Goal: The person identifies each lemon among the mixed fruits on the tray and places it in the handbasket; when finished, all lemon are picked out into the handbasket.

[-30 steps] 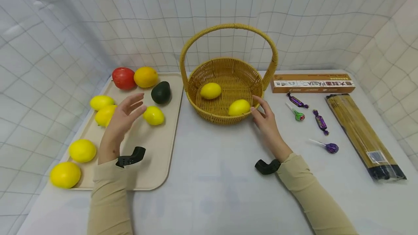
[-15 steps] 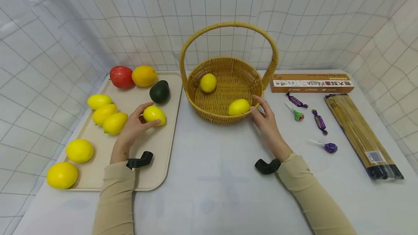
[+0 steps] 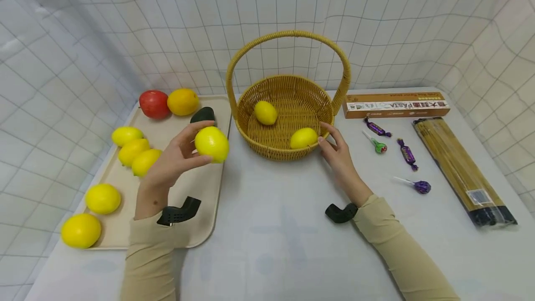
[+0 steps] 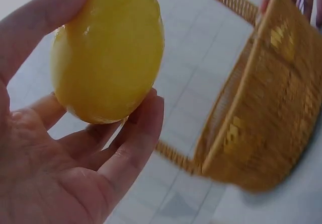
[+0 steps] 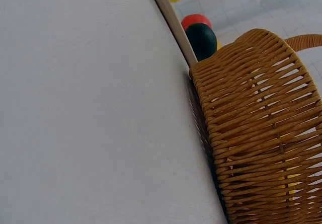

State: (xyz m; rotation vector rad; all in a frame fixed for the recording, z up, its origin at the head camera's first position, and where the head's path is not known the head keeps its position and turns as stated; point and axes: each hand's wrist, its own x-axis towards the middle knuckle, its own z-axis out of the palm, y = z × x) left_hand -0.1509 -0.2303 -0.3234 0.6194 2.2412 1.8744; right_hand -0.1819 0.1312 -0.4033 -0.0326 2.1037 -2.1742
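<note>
Left hand [image 3: 173, 159]: left of centre, thumb and fingers clasping lemon [image 3: 212, 144]
Right hand [image 3: 340, 160]: right of centre, pinching rim of basket [image 3: 292, 111]

From the left hand [image 3: 171, 161] there's loads of room toward 4 o'clock over the tabletop [image 3: 267, 208]. The basket handle [image 3: 292, 34] arches in the way at 1–2 o'clock; right hand [image 3: 337, 154] blocks the basket rim [image 3: 271, 153] at 4.

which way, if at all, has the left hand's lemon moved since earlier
Yes: in the head view, the lemon has risen off the tray and shifted right, toward the wicker basket, overlapping the tray's right edge.
</note>
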